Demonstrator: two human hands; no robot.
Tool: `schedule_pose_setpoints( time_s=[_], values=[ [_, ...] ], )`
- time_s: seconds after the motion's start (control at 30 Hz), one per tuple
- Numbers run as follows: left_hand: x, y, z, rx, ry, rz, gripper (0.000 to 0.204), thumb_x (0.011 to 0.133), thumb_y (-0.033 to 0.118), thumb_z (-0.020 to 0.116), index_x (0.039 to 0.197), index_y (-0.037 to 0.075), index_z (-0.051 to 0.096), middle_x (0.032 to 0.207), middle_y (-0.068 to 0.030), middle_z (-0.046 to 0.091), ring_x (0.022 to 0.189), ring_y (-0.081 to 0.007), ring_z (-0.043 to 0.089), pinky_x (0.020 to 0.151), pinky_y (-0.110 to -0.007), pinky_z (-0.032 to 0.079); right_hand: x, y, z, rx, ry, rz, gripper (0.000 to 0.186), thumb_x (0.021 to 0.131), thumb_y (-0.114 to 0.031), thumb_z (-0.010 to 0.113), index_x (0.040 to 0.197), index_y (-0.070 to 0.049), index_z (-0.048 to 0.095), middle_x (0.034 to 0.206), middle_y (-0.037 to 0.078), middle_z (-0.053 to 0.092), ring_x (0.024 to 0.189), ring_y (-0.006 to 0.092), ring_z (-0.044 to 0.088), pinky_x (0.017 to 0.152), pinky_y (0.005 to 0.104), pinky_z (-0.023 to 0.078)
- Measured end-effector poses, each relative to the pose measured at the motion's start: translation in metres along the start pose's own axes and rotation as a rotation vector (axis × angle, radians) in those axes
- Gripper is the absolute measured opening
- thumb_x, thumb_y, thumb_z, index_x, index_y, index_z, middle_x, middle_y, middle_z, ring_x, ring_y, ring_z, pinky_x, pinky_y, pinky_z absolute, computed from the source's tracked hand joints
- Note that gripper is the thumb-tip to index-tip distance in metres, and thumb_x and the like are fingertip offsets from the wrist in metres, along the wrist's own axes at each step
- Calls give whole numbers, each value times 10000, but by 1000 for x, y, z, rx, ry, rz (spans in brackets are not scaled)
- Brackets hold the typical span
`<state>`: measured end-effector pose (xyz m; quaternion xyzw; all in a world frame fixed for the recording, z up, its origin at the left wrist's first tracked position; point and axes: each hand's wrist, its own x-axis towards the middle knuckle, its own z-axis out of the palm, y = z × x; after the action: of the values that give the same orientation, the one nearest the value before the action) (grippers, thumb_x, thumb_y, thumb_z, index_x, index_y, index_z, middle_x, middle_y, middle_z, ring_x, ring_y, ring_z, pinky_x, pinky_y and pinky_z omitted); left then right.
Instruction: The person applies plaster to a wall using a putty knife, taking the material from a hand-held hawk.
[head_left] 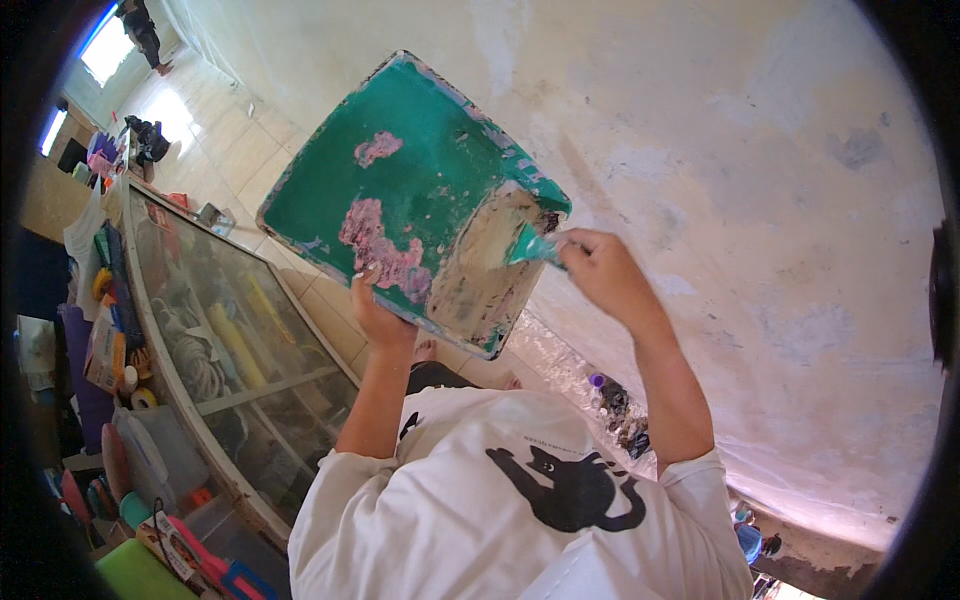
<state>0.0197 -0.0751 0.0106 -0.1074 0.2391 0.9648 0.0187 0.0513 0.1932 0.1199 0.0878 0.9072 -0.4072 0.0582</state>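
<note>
My left hand (382, 312) grips the near edge of a green, roughly square tray (405, 110), thumb on top and the other fingers hidden beneath. The tray is tilted in front of me. Pinkish dried patches (368, 235) crust its surface, and a layer of beige putty (470, 275) covers its right near corner. My right hand (600, 268) is closed around the handle of a teal putty knife (530, 246). Its blade rests in or just over the putty, near the tray's right rim; exact contact I cannot tell.
A patchy plastered wall (740, 190) rises close on my right. To the left stands a glass-fronted cabinet (240, 340) with household items crowded on top. Light floor tiles (240, 135) run toward another person (143, 32) at the far left. Debris (625, 415) lies along the wall's foot.
</note>
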Motion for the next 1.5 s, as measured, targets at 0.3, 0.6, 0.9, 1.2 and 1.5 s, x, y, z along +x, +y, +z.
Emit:
schedule_pose_setpoints(
  time_s=[0.3,0.6,0.9,1.2,1.5],
  values=[
    [6,-1,-2,-24,22,-37,386,857,243,548,1195,59,576,1155,-115,629,1077,-318,626,904,-447,516,8,-23,0,-419,60,-129,312,878,-289,569,950,-34,733,812,241,686,755,415,664,727,485,531],
    [6,0,-9,37,-85,24,422,908,261,514,1257,28,560,1233,-130,620,1162,-308,605,1003,-445,479,7,-20,-17,-415,-9,-31,328,889,-259,565,1040,-22,733,847,230,700,740,361,673,710,421,524],
    [11,-7,-18,64,-66,-3,477,905,281,499,1308,30,541,1272,-129,606,1198,-324,585,1013,-454,468,2,10,-22,-252,-124,85,355,896,-264,561,1061,11,714,930,258,702,831,365,687,785,438,524],
    [14,0,-23,82,105,15,603,868,324,557,1393,37,484,1364,-160,538,1220,-376,544,973,-518,455,-6,16,-11,-76,-92,27,331,916,-283,558,1010,9,685,931,263,697,889,423,670,805,480,522],
    [17,3,-19,35,-1,-45,615,845,378,547,1369,59,508,1366,-136,517,1219,-366,525,1020,-545,420,-24,39,26,-541,-16,-315,336,846,-229,684,1123,-50,620,927,203,610,829,390,655,669,485,530]
  ],
)
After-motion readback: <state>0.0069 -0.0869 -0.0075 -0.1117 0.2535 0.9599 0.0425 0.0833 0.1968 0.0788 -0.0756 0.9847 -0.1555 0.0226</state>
